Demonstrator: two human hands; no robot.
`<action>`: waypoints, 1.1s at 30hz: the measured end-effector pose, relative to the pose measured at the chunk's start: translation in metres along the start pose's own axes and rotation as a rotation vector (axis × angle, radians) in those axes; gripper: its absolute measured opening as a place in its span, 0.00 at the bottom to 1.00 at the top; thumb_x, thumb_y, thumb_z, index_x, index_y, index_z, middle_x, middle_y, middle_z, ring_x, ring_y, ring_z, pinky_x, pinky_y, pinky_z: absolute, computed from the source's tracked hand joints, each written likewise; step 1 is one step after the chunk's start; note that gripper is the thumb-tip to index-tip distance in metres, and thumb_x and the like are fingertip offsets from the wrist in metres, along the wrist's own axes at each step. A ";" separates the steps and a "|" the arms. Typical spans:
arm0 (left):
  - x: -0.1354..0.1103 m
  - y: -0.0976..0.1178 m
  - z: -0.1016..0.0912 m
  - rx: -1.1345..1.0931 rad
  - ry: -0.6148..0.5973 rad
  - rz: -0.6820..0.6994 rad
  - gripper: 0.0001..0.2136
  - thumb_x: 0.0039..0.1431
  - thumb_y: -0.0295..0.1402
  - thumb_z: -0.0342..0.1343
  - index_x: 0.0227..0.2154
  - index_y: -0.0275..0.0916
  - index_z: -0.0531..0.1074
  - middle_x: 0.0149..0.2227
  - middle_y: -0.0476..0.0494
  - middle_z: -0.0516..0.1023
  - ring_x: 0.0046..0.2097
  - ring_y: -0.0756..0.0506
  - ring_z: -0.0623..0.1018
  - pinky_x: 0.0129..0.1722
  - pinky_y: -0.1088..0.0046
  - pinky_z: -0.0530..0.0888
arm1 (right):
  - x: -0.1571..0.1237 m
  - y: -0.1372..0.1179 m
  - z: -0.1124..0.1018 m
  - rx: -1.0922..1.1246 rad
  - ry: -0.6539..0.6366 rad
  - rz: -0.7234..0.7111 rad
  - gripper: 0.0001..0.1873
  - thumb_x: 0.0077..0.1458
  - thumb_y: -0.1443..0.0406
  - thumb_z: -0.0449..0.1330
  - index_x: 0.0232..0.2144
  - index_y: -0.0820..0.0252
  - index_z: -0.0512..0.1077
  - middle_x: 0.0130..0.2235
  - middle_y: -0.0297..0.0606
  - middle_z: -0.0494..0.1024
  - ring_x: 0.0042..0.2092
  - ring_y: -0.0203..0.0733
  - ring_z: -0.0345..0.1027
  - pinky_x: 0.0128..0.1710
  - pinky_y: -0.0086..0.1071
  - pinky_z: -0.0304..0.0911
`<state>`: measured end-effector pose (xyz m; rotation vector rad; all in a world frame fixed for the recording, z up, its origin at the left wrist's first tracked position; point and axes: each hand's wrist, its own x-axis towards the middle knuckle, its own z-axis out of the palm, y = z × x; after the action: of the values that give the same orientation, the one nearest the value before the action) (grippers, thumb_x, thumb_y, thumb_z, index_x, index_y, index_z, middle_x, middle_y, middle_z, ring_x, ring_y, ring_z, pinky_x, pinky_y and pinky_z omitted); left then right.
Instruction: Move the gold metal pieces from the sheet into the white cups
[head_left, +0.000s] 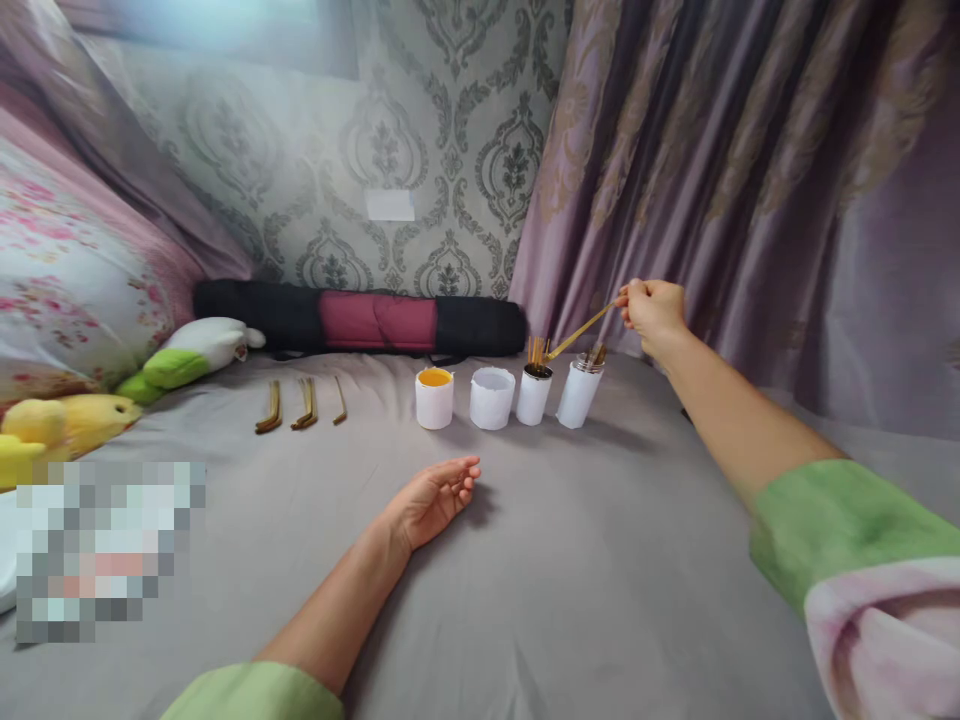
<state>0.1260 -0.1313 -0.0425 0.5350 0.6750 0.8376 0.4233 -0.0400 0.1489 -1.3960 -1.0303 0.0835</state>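
Straw (pixel 581 331) pinched by right hand (pixel 654 312), tip over third cup (pixel 533 394); left hand (pixel 435 498) at 7 o'clock, open, empty, resting on sheet (pixel 570 560).

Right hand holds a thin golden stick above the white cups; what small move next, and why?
Probably lower the thin golden stick into the third white cup from the left: the right hand pinches its top end, and its lower tip meets that rim beside similar sticks.
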 end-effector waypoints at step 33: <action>-0.001 0.002 0.004 -0.015 0.017 -0.005 0.11 0.49 0.22 0.57 0.38 0.28 0.69 0.31 0.43 0.71 0.28 0.55 0.70 0.27 0.82 0.70 | -0.021 0.027 0.053 -0.571 -0.417 -0.211 0.12 0.54 0.66 0.49 0.26 0.62 0.71 0.27 0.39 0.77 0.32 0.37 0.71 0.39 0.30 0.63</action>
<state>0.1271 -0.1321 -0.0385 0.5127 0.6843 0.8428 0.3915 -0.0061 0.1070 -1.8155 -1.6307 -0.0882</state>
